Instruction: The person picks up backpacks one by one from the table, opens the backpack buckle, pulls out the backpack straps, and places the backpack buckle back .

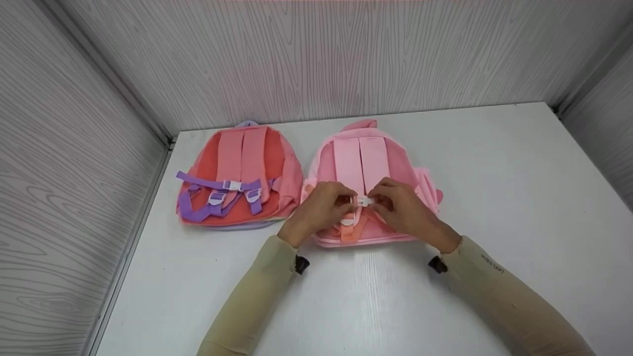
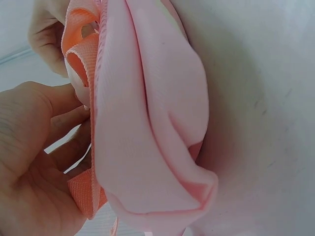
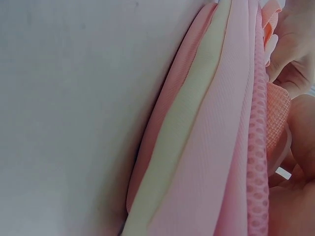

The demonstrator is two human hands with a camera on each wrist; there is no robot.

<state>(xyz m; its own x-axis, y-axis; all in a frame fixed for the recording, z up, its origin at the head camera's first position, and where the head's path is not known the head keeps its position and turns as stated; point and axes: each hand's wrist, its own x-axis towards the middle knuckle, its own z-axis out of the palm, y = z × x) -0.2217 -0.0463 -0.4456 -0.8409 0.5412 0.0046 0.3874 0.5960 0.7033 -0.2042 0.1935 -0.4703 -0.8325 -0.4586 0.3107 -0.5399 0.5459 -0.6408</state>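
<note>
A light pink backpack [image 1: 326, 163] lies on the table with its strap side up. Over its middle, a small white side-release buckle [image 1: 365, 200] is pinched from both sides. My left hand [image 1: 321, 206] holds its left end between thumb and fingers, my right hand [image 1: 404, 207] its right end. The two buckle halves meet, but whether they are fully locked I cannot tell. Orange webbing [image 1: 352, 233] hangs below the buckle; a loop of orange strap [image 2: 81, 64] also stands out beside the fingers in the left wrist view.
To the left lies a coral-red backpack [image 1: 210, 158], strap side up, its purple straps [image 1: 198, 215] joined by a white buckle [image 1: 232, 185]. The two bags nearly touch. Behind the white table [image 1: 504, 163] rises a wood-grain panel [image 1: 316, 64], with side panels at left and right.
</note>
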